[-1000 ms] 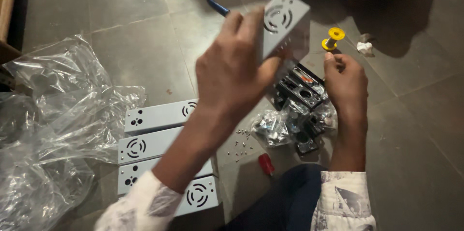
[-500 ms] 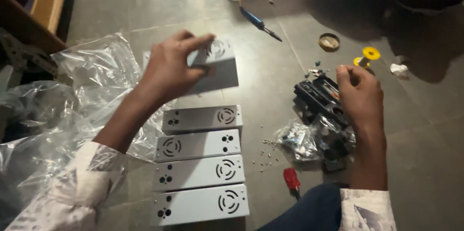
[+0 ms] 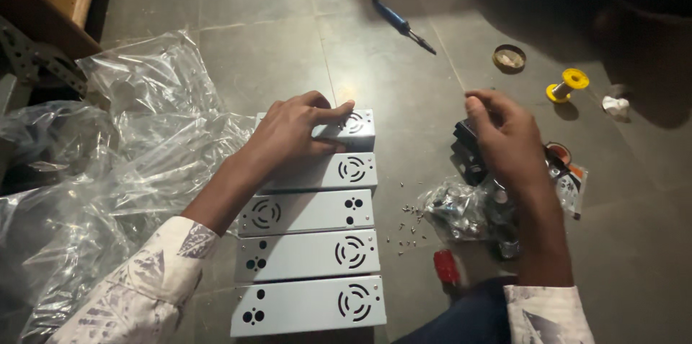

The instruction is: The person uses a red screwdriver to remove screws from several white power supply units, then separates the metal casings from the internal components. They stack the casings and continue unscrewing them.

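Head view: left hand [image 3: 292,131] lies flat on the top grey metal cover [image 3: 353,128], which heads a row of five on the floor [image 3: 274,41]. Right hand [image 3: 508,142] is curled over black parts [image 3: 468,153]; its grip cannot be told. Risk: loose screws [image 3: 411,225] just beside the row could scatter if a cover slides.

Single head camera, looking steeply down, close over floor [image 3: 274,41], no second view
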